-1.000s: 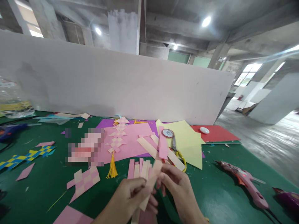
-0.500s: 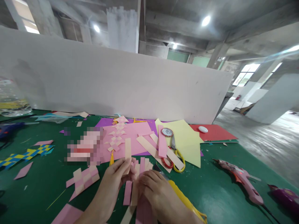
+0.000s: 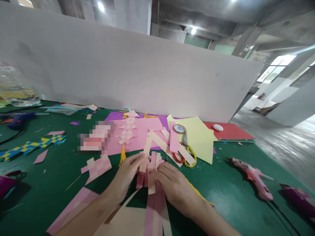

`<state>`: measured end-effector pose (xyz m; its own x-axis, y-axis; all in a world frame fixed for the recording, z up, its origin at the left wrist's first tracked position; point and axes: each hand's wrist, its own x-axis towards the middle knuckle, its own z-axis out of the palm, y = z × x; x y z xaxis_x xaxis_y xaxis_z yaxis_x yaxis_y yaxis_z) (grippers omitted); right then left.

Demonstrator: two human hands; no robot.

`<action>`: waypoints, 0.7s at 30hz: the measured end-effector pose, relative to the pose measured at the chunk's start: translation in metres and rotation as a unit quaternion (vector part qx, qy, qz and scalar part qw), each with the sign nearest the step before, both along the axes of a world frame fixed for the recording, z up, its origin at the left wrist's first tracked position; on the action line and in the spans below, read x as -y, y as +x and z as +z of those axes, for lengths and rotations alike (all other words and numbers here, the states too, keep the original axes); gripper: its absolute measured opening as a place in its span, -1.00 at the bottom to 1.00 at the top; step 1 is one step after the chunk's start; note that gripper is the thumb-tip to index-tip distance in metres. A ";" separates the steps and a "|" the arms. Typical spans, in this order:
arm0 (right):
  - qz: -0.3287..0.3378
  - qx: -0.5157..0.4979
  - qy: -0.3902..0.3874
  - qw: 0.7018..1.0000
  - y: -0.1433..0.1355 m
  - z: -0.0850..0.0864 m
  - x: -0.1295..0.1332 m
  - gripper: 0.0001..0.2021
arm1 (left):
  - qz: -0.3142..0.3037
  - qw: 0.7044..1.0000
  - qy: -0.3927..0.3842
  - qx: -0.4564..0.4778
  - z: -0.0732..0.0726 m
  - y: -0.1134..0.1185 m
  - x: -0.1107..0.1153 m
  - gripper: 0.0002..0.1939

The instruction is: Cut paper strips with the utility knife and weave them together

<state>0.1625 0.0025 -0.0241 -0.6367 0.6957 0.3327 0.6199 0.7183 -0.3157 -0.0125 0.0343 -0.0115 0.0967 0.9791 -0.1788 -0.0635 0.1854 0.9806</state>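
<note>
1. Pink and cream paper strips (image 3: 149, 213) lie in a bunch right in front of us, low in the middle of our head view, with our two hands over them.
2. Our left hand (image 3: 130, 168) has its thumb and finger closed on a cream strip (image 3: 148, 146), and the strip's top end sticks up past our fingers.
3. Our right hand (image 3: 172, 183) lies on the bunch, with its fingers bent and close together. They touch the strips, but we cannot tell if they pinch one. A short cream piece (image 3: 151, 183) lies between our hands, over the pink strips.
4. Under our right arm we see part of a yellow thing (image 3: 197, 191), mostly hidden.
5. Just past our hands we have scissors (image 3: 191, 158) with yellow on the handle, near a round thing (image 3: 179, 128) with a white middle.
6. Off to our left, a pink and cream woven piece (image 3: 99, 166) rests on the green table (image 3: 214, 209). Behind it, a checked paper chain (image 3: 128, 127) with a yellow tassel (image 3: 122, 156) lies on a pink sheet (image 3: 152, 123).
7. To our right we see a pink glue gun (image 3: 256, 178), well apart from our hands.
</note>
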 end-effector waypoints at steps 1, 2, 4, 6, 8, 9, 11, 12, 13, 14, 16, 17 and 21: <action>0.007 -0.004 0.002 1.000 0.001 0.003 0.001 -0.76 | -0.015 1.000 0.012 -0.015 -0.001 0.000 0.000 -0.69; 0.013 -0.011 0.002 1.000 0.002 0.006 0.002 -0.75 | -0.033 0.999 0.024 -0.027 -0.003 0.000 0.000 -0.70; 0.028 -0.025 -0.008 0.999 0.004 0.012 0.003 -0.75 | -0.051 0.996 0.047 -0.058 -0.005 -0.001 -0.001 -0.73; 0.036 -0.048 -0.031 0.998 0.008 0.019 0.004 -0.72 | -0.061 0.992 0.069 -0.081 -0.007 -0.002 -0.002 -0.68; 0.032 -0.088 -0.068 0.993 0.011 0.026 0.005 -0.67 | -0.074 0.989 0.085 -0.096 -0.008 -0.002 -0.002 -0.61; 0.029 -0.114 -0.093 0.989 0.013 0.029 0.006 -0.65 | -0.078 0.987 0.092 -0.106 -0.007 -0.002 -0.002 -0.60; 0.023 -0.174 -0.148 0.973 0.016 0.035 0.007 -0.65 | -0.081 0.981 0.103 -0.141 -0.006 -0.001 -0.001 -0.63; 0.016 -0.205 -0.173 0.963 0.018 0.037 0.006 -0.67 | -0.081 0.977 0.109 -0.162 -0.006 0.000 0.000 -0.64; 0.005 -0.233 -0.196 0.953 0.018 0.039 0.006 -0.68 | -0.077 0.973 0.118 -0.185 -0.005 0.000 0.001 -0.66; -0.011 -0.259 -0.214 0.942 0.019 0.040 0.005 -0.71 | -0.070 0.966 0.133 -0.209 -0.005 0.000 0.002 -0.68; -0.049 -0.305 -0.249 0.918 0.019 0.042 0.003 -0.78 | -0.056 0.947 0.186 -0.255 -0.004 0.001 0.003 -0.71; -0.069 -0.329 -0.272 0.902 0.018 0.042 0.002 -0.81 | -0.054 0.937 0.216 -0.271 -0.004 0.001 0.004 -0.71; -0.129 -0.396 -0.400 0.817 0.015 0.038 0.002 -0.88 | -0.115 0.922 0.279 -0.241 0.004 0.003 0.013 -0.71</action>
<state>0.1776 0.0007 0.0137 -0.2399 0.9691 -0.0568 0.0924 -0.0355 -0.9951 -0.0098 0.0214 -0.0074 0.3550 0.8951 0.2698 0.3823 -0.4023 0.8319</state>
